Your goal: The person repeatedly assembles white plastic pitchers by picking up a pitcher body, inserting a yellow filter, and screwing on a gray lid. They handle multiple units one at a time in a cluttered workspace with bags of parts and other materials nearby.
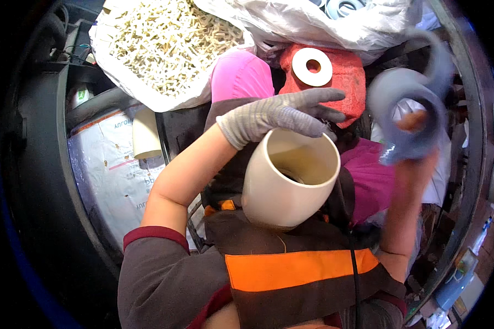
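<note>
A cream, rounded plastic pot leans on my lap against the brown apron, its wide mouth facing up. Something dark shows low inside it, too shaded to make out. My left hand, in a grey knit glove, lies across the far side of the rim with its fingers stretched out to the right. Off to the right, my right hand is raised and smeared by motion. It holds a blue-grey ring, with skin showing through the hole; a second grey curved piece sticks up beside it.
A white sack of small cream pieces stands at the far left. Beyond my knees, a white ring rests on a red cloth. Another white bag holds grey rings. A cream pot-like piece lies at left.
</note>
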A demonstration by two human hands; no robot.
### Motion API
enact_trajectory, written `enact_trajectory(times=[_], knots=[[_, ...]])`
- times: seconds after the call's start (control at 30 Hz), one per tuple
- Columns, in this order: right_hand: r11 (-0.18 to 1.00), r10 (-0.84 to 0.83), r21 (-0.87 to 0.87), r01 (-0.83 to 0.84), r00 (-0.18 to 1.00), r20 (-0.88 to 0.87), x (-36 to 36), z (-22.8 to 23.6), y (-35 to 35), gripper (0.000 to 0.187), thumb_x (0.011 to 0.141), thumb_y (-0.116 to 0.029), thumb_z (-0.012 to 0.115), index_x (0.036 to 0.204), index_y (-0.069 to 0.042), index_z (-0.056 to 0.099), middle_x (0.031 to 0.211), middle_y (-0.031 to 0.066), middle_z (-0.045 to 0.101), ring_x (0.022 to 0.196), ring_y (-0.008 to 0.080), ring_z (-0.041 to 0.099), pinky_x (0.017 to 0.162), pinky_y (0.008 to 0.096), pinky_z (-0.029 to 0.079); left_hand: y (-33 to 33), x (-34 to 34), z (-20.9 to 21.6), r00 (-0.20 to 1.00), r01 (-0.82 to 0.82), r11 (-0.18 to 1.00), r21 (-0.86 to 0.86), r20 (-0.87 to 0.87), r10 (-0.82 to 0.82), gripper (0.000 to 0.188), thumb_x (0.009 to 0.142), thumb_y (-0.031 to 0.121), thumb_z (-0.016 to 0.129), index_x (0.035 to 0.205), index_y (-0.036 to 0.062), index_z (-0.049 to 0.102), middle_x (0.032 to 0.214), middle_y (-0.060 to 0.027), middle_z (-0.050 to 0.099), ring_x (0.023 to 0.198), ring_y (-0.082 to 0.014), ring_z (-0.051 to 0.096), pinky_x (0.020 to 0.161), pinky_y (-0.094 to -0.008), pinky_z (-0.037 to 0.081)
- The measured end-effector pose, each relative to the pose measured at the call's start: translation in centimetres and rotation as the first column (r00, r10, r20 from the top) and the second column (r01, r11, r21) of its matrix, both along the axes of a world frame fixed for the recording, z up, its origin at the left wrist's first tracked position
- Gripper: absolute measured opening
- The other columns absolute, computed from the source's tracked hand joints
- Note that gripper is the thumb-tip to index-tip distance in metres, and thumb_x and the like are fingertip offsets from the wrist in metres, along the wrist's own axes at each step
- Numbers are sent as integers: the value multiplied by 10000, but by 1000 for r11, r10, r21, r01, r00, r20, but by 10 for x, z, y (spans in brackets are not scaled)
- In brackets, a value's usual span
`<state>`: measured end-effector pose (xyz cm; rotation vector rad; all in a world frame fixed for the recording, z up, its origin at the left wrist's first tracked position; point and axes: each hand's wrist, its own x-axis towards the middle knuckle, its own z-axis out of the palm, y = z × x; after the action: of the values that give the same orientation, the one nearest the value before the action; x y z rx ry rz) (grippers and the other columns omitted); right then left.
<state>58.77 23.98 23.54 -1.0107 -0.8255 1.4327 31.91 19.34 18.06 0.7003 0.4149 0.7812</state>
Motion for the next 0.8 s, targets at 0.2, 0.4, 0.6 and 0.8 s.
enact_trajectory(times=[0.2, 0.4, 0.6, 0.8], knots=[[898, 409, -181, -402, 913, 1, -23, -37, -23, 279, 924, -117, 532, 1183, -14, 545, 1028, 63, 608, 923, 138, 597, 812, 266, 497, -24, 15, 9, 969, -26, 957, -288, 228, 95, 518, 826, 165, 666, 1283, 4, 485, 1175, -129, 608, 1059, -216, 606, 921, -344, 482], [769, 184, 359, -529, 721, 668, -28, -26, 3, 554, 757, -58, 732, 1258, -54, 495, 1111, 60, 599, 977, 140, 590, 854, 277, 477, -39, 28, 27, 970, 129, 965, -229, 230, -75, 393, 859, 130, 610, 1215, -24, 544, 1077, -122, 639, 951, -196, 629, 849, -306, 497], [844, 273, 101, -527, 583, 765, 13, -25, 5, 312, 874, -152, 616, 1171, -74, 562, 829, 2, 572, 604, 47, 506, 530, 187, 411, -42, -18, 25, 982, -129, 990, -48, 132, 135, 265, 912, 169, 527, 1080, -24, 597, 1085, -135, 625, 999, -216, 608, 913, -320, 461], [952, 304, -133, -276, 801, 515, 24, -20, -17, 391, 912, -235, 591, 1243, -36, 533, 639, -50, 466, 439, 2, 334, 397, 172, 264, -38, -21, -3, 943, -293, 953, -80, -189, 274, 385, 811, 185, 543, 1122, -40, 575, 1134, -145, 612, 1084, -218, 574, 991, -316, 416]])
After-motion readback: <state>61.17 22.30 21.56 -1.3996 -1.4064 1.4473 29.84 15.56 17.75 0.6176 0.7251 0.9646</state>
